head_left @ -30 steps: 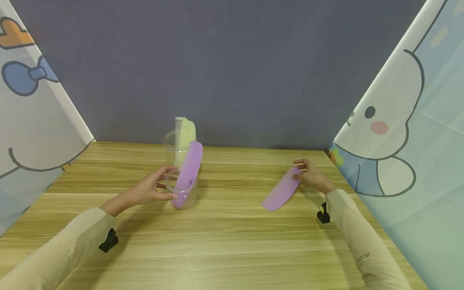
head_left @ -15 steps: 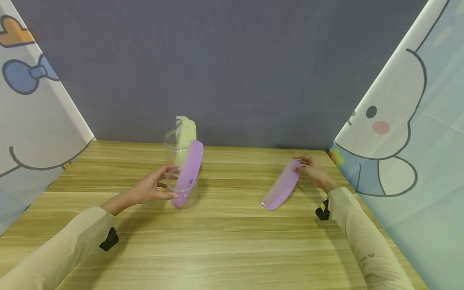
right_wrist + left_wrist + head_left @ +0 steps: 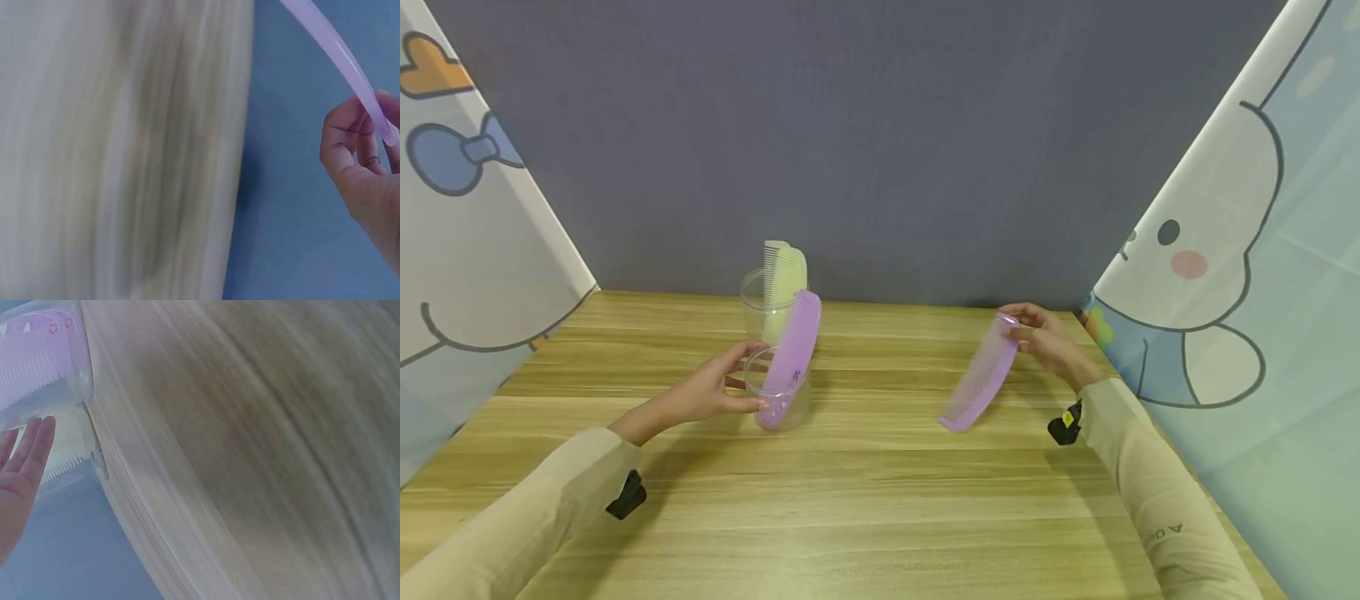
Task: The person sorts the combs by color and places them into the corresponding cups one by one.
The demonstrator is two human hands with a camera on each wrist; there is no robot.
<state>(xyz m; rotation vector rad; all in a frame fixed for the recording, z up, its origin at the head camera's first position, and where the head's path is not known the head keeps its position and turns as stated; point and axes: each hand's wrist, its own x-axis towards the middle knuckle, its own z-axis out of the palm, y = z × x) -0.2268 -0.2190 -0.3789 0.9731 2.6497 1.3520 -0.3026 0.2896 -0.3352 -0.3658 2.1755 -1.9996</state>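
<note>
My left hand [image 3: 718, 387] holds the near clear plastic cup [image 3: 802, 406] from its left side, thumb in front and fingers behind. A purple comb [image 3: 796, 342] leans in that cup, its upper end well above the rim. Through the cup wall, the left wrist view shows small red flower prints on this comb [image 3: 37, 353]. My right hand [image 3: 1047, 340] pinches the end of a second purple comb [image 3: 983, 379] between thumb and fingers. This comb slants with its held end raised and its other end low, close over the table. The right wrist view shows the comb [image 3: 340, 56] edge-on.
Just behind the near cup stands another clear cup [image 3: 751, 312] with pale yellow combs [image 3: 788, 277] upright in it. A dark grey panel [image 3: 880, 150] rises at the back of the wooden table [image 3: 880, 500]. Cartoon-printed sheets [image 3: 1210, 275] flank both sides.
My right hand has raised the near-flat comb by its far end, so it now tilts with its teeth showing. The left hand, cups and other combs have stayed put.
</note>
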